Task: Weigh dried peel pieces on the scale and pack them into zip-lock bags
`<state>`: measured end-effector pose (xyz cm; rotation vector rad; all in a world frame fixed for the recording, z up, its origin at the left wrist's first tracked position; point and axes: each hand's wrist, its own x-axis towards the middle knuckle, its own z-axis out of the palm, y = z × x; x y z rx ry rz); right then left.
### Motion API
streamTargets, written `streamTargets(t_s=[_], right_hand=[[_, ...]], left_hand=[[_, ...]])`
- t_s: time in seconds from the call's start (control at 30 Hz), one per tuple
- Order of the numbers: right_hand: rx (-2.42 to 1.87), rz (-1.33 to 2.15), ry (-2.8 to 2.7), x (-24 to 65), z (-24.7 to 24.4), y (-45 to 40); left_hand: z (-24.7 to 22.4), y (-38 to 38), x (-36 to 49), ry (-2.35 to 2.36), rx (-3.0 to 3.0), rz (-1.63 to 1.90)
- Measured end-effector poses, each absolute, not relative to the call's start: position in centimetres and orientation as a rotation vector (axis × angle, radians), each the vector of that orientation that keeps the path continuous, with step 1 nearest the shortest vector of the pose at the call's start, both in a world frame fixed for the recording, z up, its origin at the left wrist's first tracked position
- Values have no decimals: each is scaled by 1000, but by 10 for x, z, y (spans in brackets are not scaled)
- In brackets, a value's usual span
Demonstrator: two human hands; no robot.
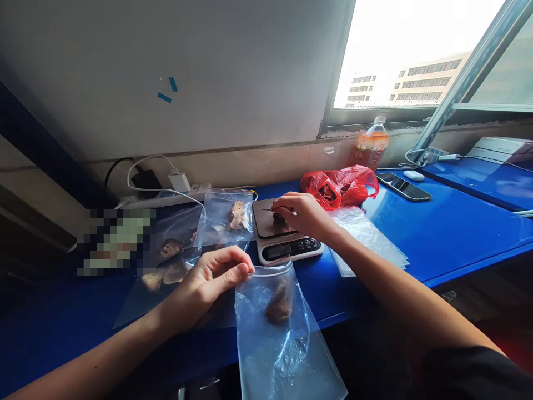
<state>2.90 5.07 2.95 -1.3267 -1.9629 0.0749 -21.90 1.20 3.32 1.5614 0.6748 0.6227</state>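
My left hand (219, 275) pinches the top corner of a clear zip bag (287, 355), which hangs over the table's front edge. Inside it, near the opening, lies a brown dried piece (280, 305). Above the steel plate of a white digital kitchen scale (260, 222), my right hand (306, 214) is closed, with a thin dark brown dried piece (272, 210) at its fingertips. Another dark lump (280, 224) is just below the fingers, partly hidden by them. Whether it rests on the plate or is held, I cannot tell.
Several filled zip bags (225, 214) lie left of the scale. A red plastic bag (345, 186) sits behind a stack of flat clear bags (366, 241). Farther back are a drink bottle (372, 141), a phone (403, 186) and a power strip (166, 199).
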Motion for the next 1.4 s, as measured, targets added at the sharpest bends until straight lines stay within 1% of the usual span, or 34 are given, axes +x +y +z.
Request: streamTargets(t_s=[0.17, 0.3, 0.47, 0.7, 0.77, 0.87, 0.93, 1.03, 1.17, 1.4], right_hand=[[-1224, 230, -1834, 35, 42, 41], [-994, 328, -2050, 31, 56, 19], [-760, 451, -2331, 12, 59, 2], [-728, 821, -2330, 12, 67, -3], [-819, 730, -2230, 16, 65, 2], [-1106, 276, -2066, 24, 52, 19], [-1261, 79, -2018, 29, 40, 34], [-1335, 56, -2062, 34, 27, 49], [-1355, 53, -2132, 32, 23, 53], [-1283, 172, -1944, 24, 28, 45]], left_hand=[[38, 12, -219, 687, 1585, 652], [39, 12, -220, 712, 1578, 714], [39, 14, -219, 765, 1635, 719], [40, 11, -217, 776, 1641, 740], [40, 10, -217, 774, 1602, 728], [40, 9, -217, 769, 1617, 708], [41, 10, -218, 775, 1648, 704], [43, 9, -218, 778, 1668, 701], [45, 8, -218, 760, 1659, 690], [46, 11, -221, 744, 1659, 739]])
